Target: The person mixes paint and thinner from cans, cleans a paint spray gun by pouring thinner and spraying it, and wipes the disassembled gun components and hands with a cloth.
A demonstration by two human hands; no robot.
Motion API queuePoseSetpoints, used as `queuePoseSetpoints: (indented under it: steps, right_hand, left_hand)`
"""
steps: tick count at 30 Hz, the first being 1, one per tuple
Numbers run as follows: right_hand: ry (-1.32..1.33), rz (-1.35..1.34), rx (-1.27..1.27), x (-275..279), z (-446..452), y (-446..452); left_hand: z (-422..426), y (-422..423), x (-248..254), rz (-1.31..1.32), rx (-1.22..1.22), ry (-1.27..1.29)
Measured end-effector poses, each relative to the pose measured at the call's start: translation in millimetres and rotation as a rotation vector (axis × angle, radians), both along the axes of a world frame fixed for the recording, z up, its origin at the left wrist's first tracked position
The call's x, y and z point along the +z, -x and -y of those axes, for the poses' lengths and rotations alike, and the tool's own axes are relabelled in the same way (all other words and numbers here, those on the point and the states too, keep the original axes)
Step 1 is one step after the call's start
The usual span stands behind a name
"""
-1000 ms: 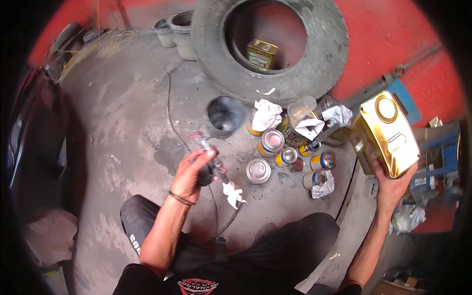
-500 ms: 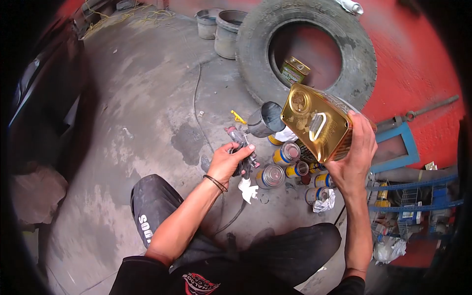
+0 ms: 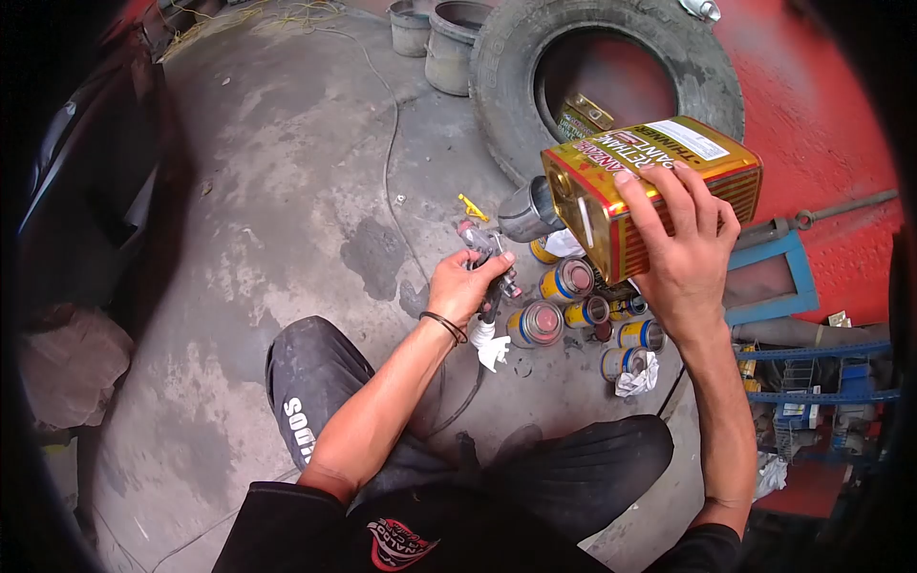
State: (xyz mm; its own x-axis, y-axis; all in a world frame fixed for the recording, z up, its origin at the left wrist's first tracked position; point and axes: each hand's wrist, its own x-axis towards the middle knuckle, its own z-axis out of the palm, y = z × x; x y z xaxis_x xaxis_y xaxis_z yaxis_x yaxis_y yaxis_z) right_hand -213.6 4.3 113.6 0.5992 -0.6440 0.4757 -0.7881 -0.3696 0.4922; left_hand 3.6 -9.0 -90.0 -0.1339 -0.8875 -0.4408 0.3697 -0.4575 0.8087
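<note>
My left hand (image 3: 468,284) is closed round a paint spray gun (image 3: 492,250), whose grey cup (image 3: 528,212) is tilted with its mouth toward the right. White cloth or paper (image 3: 490,346) is wrapped around the lower end of the gun. In my right hand (image 3: 683,239) is a rectangular gold and red thinner can (image 3: 659,158), tipped on its side. The can's spout end faces the cup and sits close to its mouth. Whether any liquid flows between them cannot be made out.
Several small paint cans (image 3: 537,325) stand on the floor below the thinner can. A large tire (image 3: 497,105) leans at the red wall, another tin (image 3: 585,116) inside it. Two buckets (image 3: 447,62), a yellow object (image 3: 472,207), a hose (image 3: 390,143) and a blue frame (image 3: 802,277) lie around.
The thinner can has tipped over further, from showing its gold top to showing its printed side, and its spout end is nearer the cup. The cup is also tilted more.
</note>
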Motion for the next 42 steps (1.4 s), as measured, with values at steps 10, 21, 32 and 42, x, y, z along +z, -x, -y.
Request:
queuePoseSetpoints:
  steps: [10,21,32,42]
  right_hand:
    - [-0.004,-0.01,0.024,3.5,2.4,-8.2]
    - [-0.064,0.293,-0.148,6.5,-26.0,21.3]
    - [-0.19,0.881,-0.294,-4.7,-84.5,80.6]
    - [0.052,1.655,-0.607,-70.7,-206.3,193.1]
  left_hand:
    - [3.2,-1.1,-4.3,-0.086,-0.013,-0.007]
    - [0.8,-4.1,-0.9,-0.134,-0.169,-0.025]
    - [-23.0,12.3,9.3,-0.255,-0.433,-0.07]
    - [-37.8,27.4,26.9,-0.228,-0.518,-0.029]
